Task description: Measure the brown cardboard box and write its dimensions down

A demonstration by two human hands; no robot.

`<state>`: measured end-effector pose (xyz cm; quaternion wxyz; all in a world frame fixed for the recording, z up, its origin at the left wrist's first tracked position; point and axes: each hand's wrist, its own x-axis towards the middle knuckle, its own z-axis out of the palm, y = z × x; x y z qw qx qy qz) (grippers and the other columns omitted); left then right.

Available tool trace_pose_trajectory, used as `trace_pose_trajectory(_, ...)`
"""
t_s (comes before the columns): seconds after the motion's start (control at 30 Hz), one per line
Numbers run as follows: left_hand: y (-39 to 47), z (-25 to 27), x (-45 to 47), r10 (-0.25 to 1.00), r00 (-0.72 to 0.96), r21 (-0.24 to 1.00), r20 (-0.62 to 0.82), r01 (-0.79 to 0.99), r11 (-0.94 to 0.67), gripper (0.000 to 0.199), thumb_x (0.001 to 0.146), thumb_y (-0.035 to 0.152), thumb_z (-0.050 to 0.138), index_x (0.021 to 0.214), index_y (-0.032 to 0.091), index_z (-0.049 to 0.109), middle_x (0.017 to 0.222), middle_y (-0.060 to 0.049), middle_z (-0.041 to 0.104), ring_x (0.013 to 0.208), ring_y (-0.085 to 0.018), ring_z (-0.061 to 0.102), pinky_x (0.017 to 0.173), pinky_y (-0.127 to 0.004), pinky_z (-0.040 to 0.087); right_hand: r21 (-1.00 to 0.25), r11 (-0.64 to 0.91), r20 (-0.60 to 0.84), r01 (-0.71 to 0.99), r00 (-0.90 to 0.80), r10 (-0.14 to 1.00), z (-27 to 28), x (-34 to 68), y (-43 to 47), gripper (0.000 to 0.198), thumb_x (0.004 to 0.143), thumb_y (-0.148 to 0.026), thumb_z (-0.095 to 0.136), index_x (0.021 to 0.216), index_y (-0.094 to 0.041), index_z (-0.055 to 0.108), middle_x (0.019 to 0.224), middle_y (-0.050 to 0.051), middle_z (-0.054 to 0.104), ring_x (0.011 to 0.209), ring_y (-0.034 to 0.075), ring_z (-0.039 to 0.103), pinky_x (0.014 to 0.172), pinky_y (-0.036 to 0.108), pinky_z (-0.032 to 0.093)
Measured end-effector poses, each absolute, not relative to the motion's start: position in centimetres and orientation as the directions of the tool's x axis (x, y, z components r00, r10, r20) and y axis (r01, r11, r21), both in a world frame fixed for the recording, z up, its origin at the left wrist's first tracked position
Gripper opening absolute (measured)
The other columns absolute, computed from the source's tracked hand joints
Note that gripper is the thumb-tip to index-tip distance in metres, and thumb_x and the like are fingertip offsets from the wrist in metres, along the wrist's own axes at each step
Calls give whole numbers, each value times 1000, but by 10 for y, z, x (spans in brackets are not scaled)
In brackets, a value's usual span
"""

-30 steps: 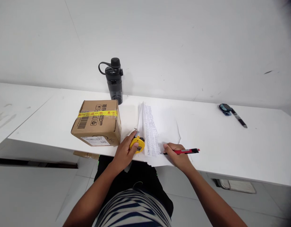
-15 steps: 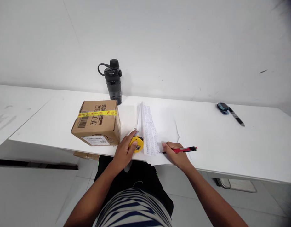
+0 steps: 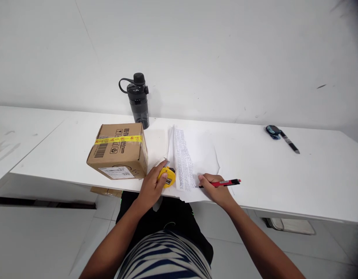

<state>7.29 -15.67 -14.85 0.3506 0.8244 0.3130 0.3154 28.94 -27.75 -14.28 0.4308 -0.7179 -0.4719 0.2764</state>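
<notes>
My left hand [image 3: 152,185] is closed around a yellow tape measure [image 3: 169,177], its metal end hook showing by the index finger. It rests at the table's front edge, between the cardboard box and the papers. My right hand [image 3: 216,189] grips a red and black pen [image 3: 227,183] over the lower part of the white paper [image 3: 206,155], with the tip pointing left. Beside it lies a sheet strip covered in dense blue writing [image 3: 183,162]. The brown cardboard box [image 3: 117,151], with yellow tape and a white label, stands left of my left hand.
A dark bottle [image 3: 138,101] with a loop handle stands behind the box near the wall. At the right of the white table [image 3: 266,174] lie a small dark blue device [image 3: 272,131] and a black marker-like pen [image 3: 290,142].
Almost nothing differs. The view has shifted very slightly, and both hands keep their hold on the tape measure and the pen.
</notes>
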Motion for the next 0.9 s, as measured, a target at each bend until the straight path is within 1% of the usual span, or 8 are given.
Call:
trace_pose_trajectory(0.13,-157,-148,73,742,603,782,293,296,-549,43,99,37,40,139,22,47,137,-10,57,123,-21,55,105,-38,44,-877,-187,10,444,405,914,-143,289,-278,44,88,-45,47,51,-21,48,50,0,52,56,18,55,55,29,41)
trace_pose_trajectory(0.3,-158,-147,73,738,610,785,289,291,-548,43,99,36,40,139,21,46,139,-9,56,126,-21,53,106,-38,43,-870,-194,11,454,410,912,-143,290,-278,43,88,-44,48,51,-21,51,52,1,56,55,17,54,54,28,40)
trace_pose_trajectory(0.43,-157,-147,73,727,623,784,289,282,-553,44,99,35,39,140,22,45,140,-9,54,128,-21,51,108,-37,40,-864,-198,14,463,414,910,-143,290,-278,44,88,-44,47,52,-21,53,52,1,56,55,17,54,54,28,40)
trace_pose_trajectory(0.6,-156,-149,71,708,651,789,273,270,-553,48,99,37,40,145,23,40,143,-9,52,129,-22,50,108,-37,40,-859,-201,17,471,418,908,-143,289,-278,43,88,-44,48,54,-20,56,52,0,56,55,17,54,54,27,40)
trace_pose_trajectory(0.73,-156,-149,70,706,653,793,273,263,-549,50,99,38,40,147,24,36,143,-9,51,128,-22,51,107,-38,41,-861,-196,20,470,415,910,-142,289,-278,44,89,-47,48,56,-20,59,53,0,56,55,17,54,53,27,40)
trace_pose_trajectory(0.83,-156,-149,71,703,657,796,271,257,-548,50,99,38,41,147,24,36,144,-9,51,129,-23,50,108,-37,40,-866,-191,24,463,418,908,-142,290,-279,46,90,-51,48,59,-20,62,54,0,57,55,17,55,54,27,42)
trace_pose_trajectory(0.9,-156,-150,71,698,663,794,269,257,-551,50,99,38,40,147,25,36,144,-9,50,129,-23,49,108,-38,39,-870,-179,35,459,420,907,-144,291,-279,45,90,-53,46,68,-20,66,54,0,58,55,17,57,55,28,44)
